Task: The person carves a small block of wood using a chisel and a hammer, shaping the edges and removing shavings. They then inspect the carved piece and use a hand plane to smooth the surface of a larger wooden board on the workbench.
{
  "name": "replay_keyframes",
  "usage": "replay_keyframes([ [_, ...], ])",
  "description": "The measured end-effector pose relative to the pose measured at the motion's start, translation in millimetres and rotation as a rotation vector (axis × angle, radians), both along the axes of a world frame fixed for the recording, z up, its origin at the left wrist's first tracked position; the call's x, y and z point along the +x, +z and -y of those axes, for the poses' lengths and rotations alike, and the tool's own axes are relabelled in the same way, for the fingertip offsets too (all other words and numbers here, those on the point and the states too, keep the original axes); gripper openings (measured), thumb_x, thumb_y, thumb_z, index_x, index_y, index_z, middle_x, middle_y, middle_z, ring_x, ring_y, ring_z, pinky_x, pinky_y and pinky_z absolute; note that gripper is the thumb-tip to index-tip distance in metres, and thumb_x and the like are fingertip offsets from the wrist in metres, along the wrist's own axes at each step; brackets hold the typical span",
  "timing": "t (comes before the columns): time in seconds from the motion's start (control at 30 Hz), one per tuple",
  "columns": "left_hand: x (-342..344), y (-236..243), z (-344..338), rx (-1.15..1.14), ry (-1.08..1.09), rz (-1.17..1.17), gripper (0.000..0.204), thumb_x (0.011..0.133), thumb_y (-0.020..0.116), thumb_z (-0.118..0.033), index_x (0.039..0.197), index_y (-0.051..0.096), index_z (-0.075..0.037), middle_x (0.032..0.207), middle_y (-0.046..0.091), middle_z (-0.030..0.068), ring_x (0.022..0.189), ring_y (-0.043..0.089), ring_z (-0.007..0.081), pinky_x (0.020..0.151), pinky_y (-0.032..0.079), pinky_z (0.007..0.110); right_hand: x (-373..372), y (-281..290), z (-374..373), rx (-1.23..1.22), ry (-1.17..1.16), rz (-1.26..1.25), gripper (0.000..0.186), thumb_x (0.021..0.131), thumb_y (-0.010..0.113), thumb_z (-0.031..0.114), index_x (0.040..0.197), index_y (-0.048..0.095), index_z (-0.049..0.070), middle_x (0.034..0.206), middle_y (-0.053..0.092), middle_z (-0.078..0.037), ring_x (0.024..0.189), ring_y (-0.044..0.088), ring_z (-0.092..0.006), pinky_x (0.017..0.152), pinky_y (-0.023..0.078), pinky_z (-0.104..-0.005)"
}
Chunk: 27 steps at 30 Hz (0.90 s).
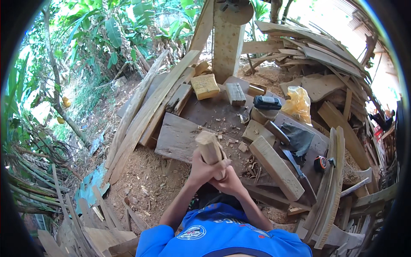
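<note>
My left hand is wrapped round a short, pale piece of wood, held upright over the near edge of the work board. My right hand grips the same piece lower down, just beside the left. To their right lie a thick wooden beam, a long metal blade, a tool with a rounded handle and an orange-and-black tape measure. Wood chips and shavings are scattered on the board in front of my hands.
Wood blocks, a black device on a container, a yellow plastic bag and dark cloth lie farther back. Long planks lean on the left, a post stands behind, and stacked boards fill the right.
</note>
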State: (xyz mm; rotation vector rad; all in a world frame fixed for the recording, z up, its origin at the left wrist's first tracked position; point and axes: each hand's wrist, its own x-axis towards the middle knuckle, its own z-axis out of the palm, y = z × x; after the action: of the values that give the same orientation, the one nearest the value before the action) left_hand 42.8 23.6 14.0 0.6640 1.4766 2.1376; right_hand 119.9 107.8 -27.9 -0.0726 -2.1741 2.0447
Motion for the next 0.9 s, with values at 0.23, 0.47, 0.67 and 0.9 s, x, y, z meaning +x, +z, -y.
replay_keyframes([
  [0.23, -6, 5, 3, 0.277, -0.198, 0.269, 0.040, 0.065, 0.066, -0.005, 0.098, 0.045, -0.002, 0.081, 0.055, 0.0101, 0.070, 0.058, 0.0199, 0.063, 0.049, 0.032, 18, 10, -8, -0.490, 0.494, 0.240, 0.036, 0.073, 0.067, 0.013, 0.101, 0.047, 0.002, 0.073, 0.057, -0.008, 0.064, 0.058, -0.0148, 0.056, 0.047, -0.0248],
  [0.47, -7, -3, 5, 0.129, -0.153, 0.152, 0.053, 0.068, 0.061, -0.019, 0.113, 0.037, -0.004, 0.093, 0.053, 0.0155, 0.082, 0.057, 0.0256, 0.071, 0.048, 0.035, 18, 10, -8, -0.445, 0.298, 0.212, 0.034, 0.073, 0.066, 0.011, 0.099, 0.048, -0.001, 0.078, 0.058, -0.006, 0.071, 0.058, -0.0140, 0.065, 0.047, -0.0257],
  [0.67, -6, -1, 18, 0.531, -0.379, 0.456, 0.073, 0.076, 0.047, -0.051, 0.128, 0.028, -0.004, 0.118, 0.044, 0.0214, 0.111, 0.043, 0.0342, 0.090, 0.039, 0.046, 23, 9, -13, -0.379, 0.086, 0.064, 0.034, 0.073, 0.065, 0.009, 0.101, 0.050, 0.000, 0.084, 0.057, -0.002, 0.080, 0.055, -0.0081, 0.075, 0.044, -0.0229],
  [0.9, -6, -11, 9, 0.395, -0.343, 0.112, 0.082, 0.069, 0.062, -0.055, 0.125, 0.030, -0.006, 0.121, 0.041, 0.0180, 0.116, 0.039, 0.0348, 0.093, 0.038, 0.046, 25, 7, -17, 0.029, -0.085, -0.020, 0.044, 0.068, 0.069, 0.013, 0.104, 0.046, -0.001, 0.084, 0.059, -0.008, 0.080, 0.057, -0.0124, 0.072, 0.044, -0.0255],
])
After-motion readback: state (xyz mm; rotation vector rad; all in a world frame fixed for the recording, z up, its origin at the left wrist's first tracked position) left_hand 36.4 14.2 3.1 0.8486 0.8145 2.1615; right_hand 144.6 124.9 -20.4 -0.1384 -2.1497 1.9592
